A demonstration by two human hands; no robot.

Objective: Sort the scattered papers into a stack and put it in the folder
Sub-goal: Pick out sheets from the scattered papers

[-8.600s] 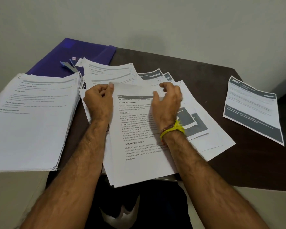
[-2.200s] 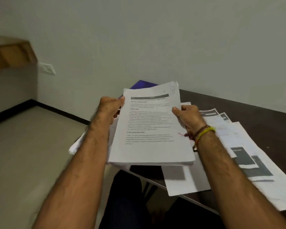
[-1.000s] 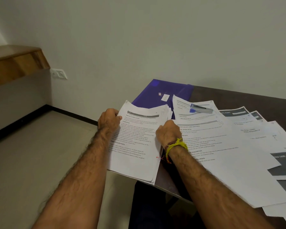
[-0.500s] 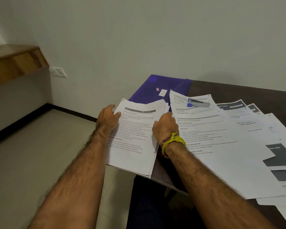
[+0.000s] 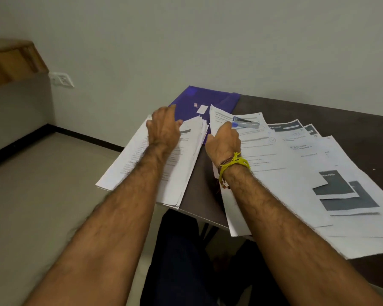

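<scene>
Left hand lies flat and relaxed on the gathered stack at the table's left corner, probably pinning it, while the right hand curls at the loose sheets, grip unclear, purple folder waiting just behind.

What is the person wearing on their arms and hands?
Both forearms are bare and hairy, with no sleeves in view. The right wrist has a knotted yellow thread band with a thinner reddish-brown thread beside it. The left hand and right hand wear no gloves.
</scene>
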